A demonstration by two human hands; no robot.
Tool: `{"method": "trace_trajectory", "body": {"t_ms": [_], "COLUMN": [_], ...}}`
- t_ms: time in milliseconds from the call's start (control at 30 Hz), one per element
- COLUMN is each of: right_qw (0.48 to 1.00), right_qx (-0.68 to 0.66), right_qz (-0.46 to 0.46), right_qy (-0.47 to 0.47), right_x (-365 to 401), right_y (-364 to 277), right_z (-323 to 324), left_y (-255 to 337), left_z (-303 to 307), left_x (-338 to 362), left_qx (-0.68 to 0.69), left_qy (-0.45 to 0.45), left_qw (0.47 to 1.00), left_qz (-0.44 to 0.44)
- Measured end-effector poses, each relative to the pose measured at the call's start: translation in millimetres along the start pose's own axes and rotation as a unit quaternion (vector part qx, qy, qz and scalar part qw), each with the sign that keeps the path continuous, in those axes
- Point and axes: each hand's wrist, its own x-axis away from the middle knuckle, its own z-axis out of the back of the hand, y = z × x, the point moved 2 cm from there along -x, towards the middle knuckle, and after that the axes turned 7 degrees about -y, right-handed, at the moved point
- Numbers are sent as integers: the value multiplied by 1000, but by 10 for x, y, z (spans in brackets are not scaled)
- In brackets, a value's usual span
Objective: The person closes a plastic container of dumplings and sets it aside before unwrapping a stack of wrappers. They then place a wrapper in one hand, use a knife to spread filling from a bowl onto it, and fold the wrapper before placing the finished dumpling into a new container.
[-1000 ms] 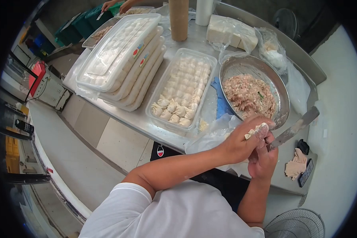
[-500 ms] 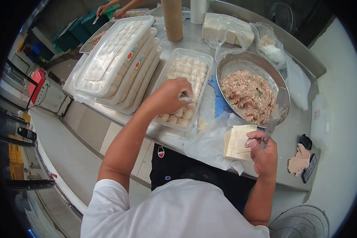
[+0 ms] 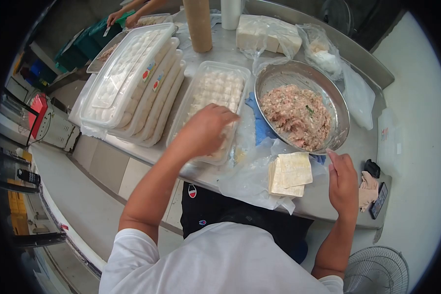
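My left hand [image 3: 210, 128] is over a clear plastic tray [image 3: 183, 128] with rows of pale wrapped dumplings [image 3: 221, 84]. Its fingers curl downward and their tips are hidden, so anything in them cannot be seen. At the near rim of a steel bowl [image 3: 342, 100] is my right hand [image 3: 343, 181], fingers closed and one fingertip against the rim; what it grips cannot be made out. Minced meat filling [image 3: 299, 115] with green bits is heaped in the bowl. Between my hands, a stack of square dough wrappers [image 3: 290, 175] rests on plastic sheeting [image 3: 245, 183].
Lidded trays of dumplings [image 3: 132, 83] are stacked at left. Behind stand a brown cylinder [image 3: 198, 27] and a bagged white block [image 3: 269, 35]. A phone [image 3: 379, 201] and cloth [image 3: 368, 191] lie at right. Another person's hands [image 3: 125, 17] work at the far left.
My left hand has lowered toward the tray. My right hand has moved off the wrappers to the right, by the bowl rim; the translucent blade seen in it earlier is hard to see now. The view has shifted slightly.
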Motion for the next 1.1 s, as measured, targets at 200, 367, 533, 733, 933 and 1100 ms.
{"method": "trace_trajectory", "body": {"t_ms": [200,367,533,733,933,1100], "right_qw": [961,961,958,986,991,952], "right_qx": [273,241,228,63,-129,-276], "right_qz": [22,25,53,76,-33,-125], "right_qy": [-45,-132,-168,-133,-8,48], "right_x": [-393,-567,-694,-570,-274,-90], "right_y": [-156,-91,92,508,671,686], "right_z": [-102,-299,-119,-115,-144,-138], "left_y": [1187,1441,1412,1176,952,1048], "left_z": [-785,-1058,-1010,-891,-880,-834], "left_x": [-111,-291,-344,-318,-222,-166], "left_qx": [244,178,211,400,834,869], "left_qy": [-40,-44,-81,30,44,-53], "left_qw": [952,969,966,915,540,482], "left_qz": [-182,-165,-128,-39,108,100]}}
